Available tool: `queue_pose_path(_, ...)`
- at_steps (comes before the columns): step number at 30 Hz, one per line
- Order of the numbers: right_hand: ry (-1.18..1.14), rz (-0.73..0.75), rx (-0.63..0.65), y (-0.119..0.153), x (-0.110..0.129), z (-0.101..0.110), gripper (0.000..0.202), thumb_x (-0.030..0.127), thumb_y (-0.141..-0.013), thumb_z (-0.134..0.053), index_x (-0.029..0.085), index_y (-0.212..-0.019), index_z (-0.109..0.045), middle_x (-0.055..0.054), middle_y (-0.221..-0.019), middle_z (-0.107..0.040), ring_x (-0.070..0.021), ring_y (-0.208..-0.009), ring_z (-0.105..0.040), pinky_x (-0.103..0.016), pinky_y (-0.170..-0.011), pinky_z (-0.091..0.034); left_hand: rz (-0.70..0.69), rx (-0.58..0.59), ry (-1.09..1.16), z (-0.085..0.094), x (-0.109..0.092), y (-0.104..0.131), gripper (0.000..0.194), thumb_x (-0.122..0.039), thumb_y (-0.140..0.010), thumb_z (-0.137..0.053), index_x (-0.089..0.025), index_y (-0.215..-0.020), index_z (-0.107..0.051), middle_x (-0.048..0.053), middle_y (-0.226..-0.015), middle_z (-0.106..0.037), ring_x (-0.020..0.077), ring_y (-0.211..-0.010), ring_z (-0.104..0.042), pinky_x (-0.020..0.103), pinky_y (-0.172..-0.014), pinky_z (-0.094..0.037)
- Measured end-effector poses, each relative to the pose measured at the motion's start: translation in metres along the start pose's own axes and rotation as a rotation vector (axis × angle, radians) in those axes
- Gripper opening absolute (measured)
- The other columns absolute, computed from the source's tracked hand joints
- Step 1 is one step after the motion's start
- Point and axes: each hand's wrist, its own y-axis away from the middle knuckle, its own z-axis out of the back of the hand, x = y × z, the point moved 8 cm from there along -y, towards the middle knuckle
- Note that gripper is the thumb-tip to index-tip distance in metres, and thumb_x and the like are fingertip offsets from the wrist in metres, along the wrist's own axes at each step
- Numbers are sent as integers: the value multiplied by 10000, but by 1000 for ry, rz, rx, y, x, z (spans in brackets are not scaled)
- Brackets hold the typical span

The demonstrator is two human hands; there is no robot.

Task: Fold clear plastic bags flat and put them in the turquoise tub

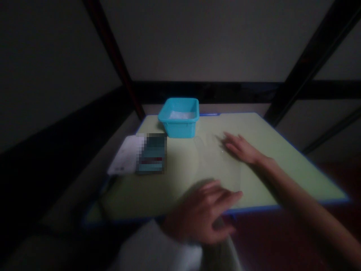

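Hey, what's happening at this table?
A person has both hands at a yellowish table, neither visibly gripping anything. The right hand is farther in; the left hand is by the near edge. Between them seems to lie a faint clear film. A turquoise bin with something white inside stands farther back; a pixelated item and a white item lie left.

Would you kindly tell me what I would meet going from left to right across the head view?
Flat white item → pixelated dark item → blue bin → right hand.
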Motion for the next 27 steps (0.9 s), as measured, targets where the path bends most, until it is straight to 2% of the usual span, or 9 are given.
queue_pose_path(2, 11, 19, -12, -5, 2, 3, 516, 397, -951, -315, 143, -1400, -313, -142, -1220, -610, -284, -1212, -488, -619, -1048, -185, 25, -29, -32, 4, 3, 4, 494, -358, -882, -508, -148, -1316, -402, 89, -1175, -615, 212, -1119, -546, 425, -1052, -368)
queue_pose_path(4, 33, 61, -14, -11, 8, 7, 438, 359, -954, -320, 161, -1330, -425, -141, -1245, -595, -285, -1192, -506, -614, -1034, -219, 69, -67, -74, 8, 10, 12, 427, -304, -894, -498, -154, -1287, -426, 83, -1150, -629, 196, -1091, -565, 424, -1053, -367)
queue_pose_path(7, 35, 210, 18, -24, 28, 7, 358, 263, -946, -329, 160, -1194, -565, -135, -1215, -615, -263, -1122, -563, -527, -1004, -335, 144, -86, -130, 13, 23, 26, 400, -241, -891, -497, -149, -1275, -434, 93, -1170, -624, 194, -1108, -562, 430, -1056, -364)
queue_pose_path(9, 10, 323, 32, -33, 44, 4, 356, 181, -917, -353, 146, -1193, -576, -134, -1198, -627, -243, -1115, -568, -444, -976, -395, 159, -66, -150, 14, 27, 31, 420, -224, -887, -503, -150, -1292, -420, 103, -1222, -600, 198, -1148, -543, 447, -1075, -337)
queue_pose_path(12, 32, 390, 48, -48, 58, -7, 404, 117, -869, -404, 138, -1250, -538, -139, -1248, -594, -238, -1152, -542, -409, -966, -410, 166, -27, -140, 12, 29, 32, 436, -210, -877, -526, -160, -1297, -422, 95, -1243, -593, 193, -1163, -538, 465, -1100, -299)
queue_pose_path(17, 159, 353, 89, -56, 56, -21, 403, 122, -875, -426, 143, -1268, -512, -137, -1237, -597, -229, -1096, -569, -442, -985, -368, 209, -45, -98, 15, 33, 28, 382, -178, -859, -535, -184, -1238, -479, 64, -1184, -633, 179, -1113, -573, 470, -1109, -286)
queue_pose_path(24, 228, 210, 46, -52, 37, -9, 288, 146, -857, -481, 160, -1121, -598, -124, -1143, -643, -242, -1070, -573, -499, -1043, -234, 173, -96, -101, 17, 42, 28, 354, -187, -870, -525, -176, -1222, -486, 68, -1126, -648, 174, -1084, -585, 448, -1097, -318)
queue_pose_path(27, 180, 139, 20, -64, 31, -8, 317, 140, -862, -463, 157, -1156, -580, -123, -1159, -632, -248, -1101, -549, -461, -1028, -255, 172, -123, -151, 18, 43, 28, 370, -198, -887, -505, -163, -1253, -458, 83, -1172, -628, 188, -1130, -552, 431, -1075, -357)
